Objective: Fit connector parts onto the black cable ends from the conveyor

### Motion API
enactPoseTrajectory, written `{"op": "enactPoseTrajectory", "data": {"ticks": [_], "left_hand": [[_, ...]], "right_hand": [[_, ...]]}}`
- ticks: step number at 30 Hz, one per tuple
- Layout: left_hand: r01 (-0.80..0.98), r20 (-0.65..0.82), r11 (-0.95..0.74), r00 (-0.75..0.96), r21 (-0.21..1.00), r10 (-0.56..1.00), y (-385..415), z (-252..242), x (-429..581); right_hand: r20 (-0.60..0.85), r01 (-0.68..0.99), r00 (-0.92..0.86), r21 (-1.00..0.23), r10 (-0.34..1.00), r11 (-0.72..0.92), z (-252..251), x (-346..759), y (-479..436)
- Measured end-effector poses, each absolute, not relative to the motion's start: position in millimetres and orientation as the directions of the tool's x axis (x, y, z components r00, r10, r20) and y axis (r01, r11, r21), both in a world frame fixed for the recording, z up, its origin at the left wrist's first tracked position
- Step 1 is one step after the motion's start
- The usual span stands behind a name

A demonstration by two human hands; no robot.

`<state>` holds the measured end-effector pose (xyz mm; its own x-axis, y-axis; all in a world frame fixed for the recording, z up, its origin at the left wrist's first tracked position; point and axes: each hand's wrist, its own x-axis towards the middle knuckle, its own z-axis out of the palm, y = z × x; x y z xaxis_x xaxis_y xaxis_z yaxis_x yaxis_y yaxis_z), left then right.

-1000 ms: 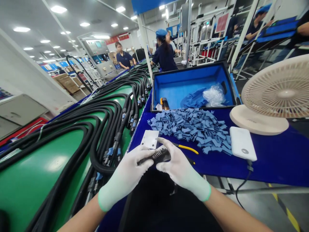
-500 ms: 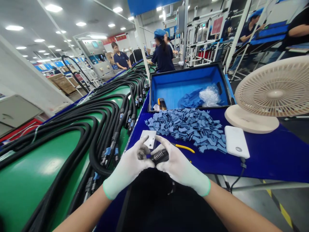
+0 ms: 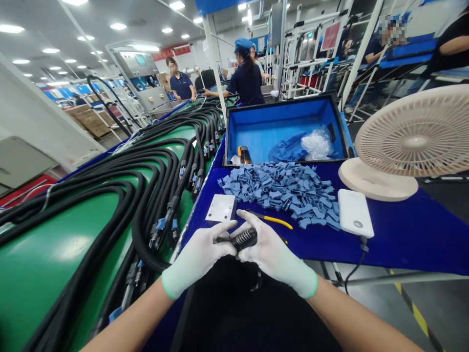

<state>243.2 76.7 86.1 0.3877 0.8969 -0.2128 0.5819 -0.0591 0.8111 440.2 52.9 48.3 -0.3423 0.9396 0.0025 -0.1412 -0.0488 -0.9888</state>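
Observation:
My left hand (image 3: 198, 259) and my right hand (image 3: 271, 254), both in white gloves, grip a black cable connector with a metal spring sleeve (image 3: 244, 239) between them, just above the blue-covered bench (image 3: 403, 247). The connector's far end is hidden by my fingers. Past my right fingertips lie yellow-handled pliers (image 3: 273, 221). A white square plate (image 3: 221, 208) sits beyond my left hand, and a heap of small blue pieces (image 3: 278, 190) lies further on.
To the left, a green bench (image 3: 62, 249) carries several long black corrugated cables (image 3: 161, 166). A blue case (image 3: 286, 129) holds plastic wrap and blue cloth. A white power bank (image 3: 355, 212) and a fan (image 3: 414, 137) stand at right. Co-workers stand beyond.
My hands have moved closer around the connector and turned it slightly. The plate is now uncovered by my left fingers. The view has shifted slightly left and upward.

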Motion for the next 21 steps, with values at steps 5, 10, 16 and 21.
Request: {"op": "enactPoseTrajectory", "data": {"ticks": [5,10,16,21], "left_hand": [[0.575,-0.229,-0.013,0.346,0.818,0.910,75.9,81.6,247.1],[0.523,-0.269,-0.001,0.439,0.852,0.857,80.4,82.8,248.6],[0.548,-0.304,-0.020,0.493,0.836,0.816,84.1,86.4,235.3],[0.622,-0.335,0.004,0.415,0.783,0.846,83.1,83.9,229.0]], "right_hand": [[-0.052,-0.209,-0.342,-0.969,0.938,-0.129,46.1,438.5,51.4],[-0.073,-0.172,-0.382,-0.974,0.921,-0.148,51.0,441.9,53.0],[-0.032,0.032,-0.395,-0.999,0.918,-0.021,60.6,463.1,56.1],[0.141,0.090,-0.313,-0.980,0.939,0.177,66.0,472.6,59.6]]}}
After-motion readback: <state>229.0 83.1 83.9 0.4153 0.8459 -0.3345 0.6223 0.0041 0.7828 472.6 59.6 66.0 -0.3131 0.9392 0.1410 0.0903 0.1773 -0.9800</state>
